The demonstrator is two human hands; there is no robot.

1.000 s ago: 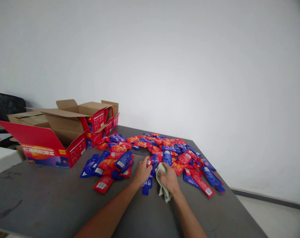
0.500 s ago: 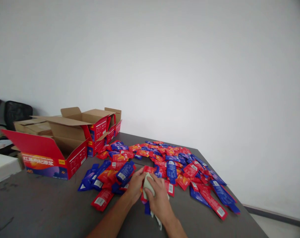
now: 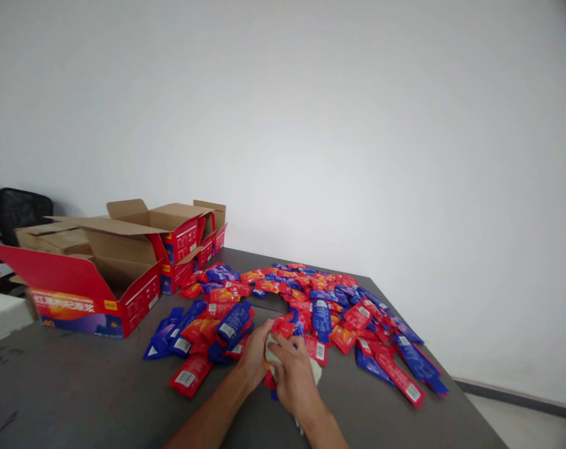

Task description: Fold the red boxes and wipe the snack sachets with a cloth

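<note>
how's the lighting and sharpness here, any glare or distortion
Head view: soft light, the white wall brightest near its middle and greyer toward the edges, with no harsh glare on it; head view: small print on the pouches is too soft to read; head view: the nearest open box looks stretched toward the left edge, likely a wide-lens effect.

Dark grey table (image 3: pixel 100 399), matte top, few dark smudges (image 3: pixel 0 427) at near left
Open red box (image 3: pixel 81 308) on left side, flaps up, more open red boxes (image 3: pixel 182 246) behind it, some stacked
Broad scatter of red and blue sachets (image 3: pixel 322 318) across middle and far part, overlapping, reaching right edge
Smaller sachet heap (image 3: pixel 203 330) just left of scatter, red sachet (image 3: pixel 190 375) at its near side, barcode up
</note>
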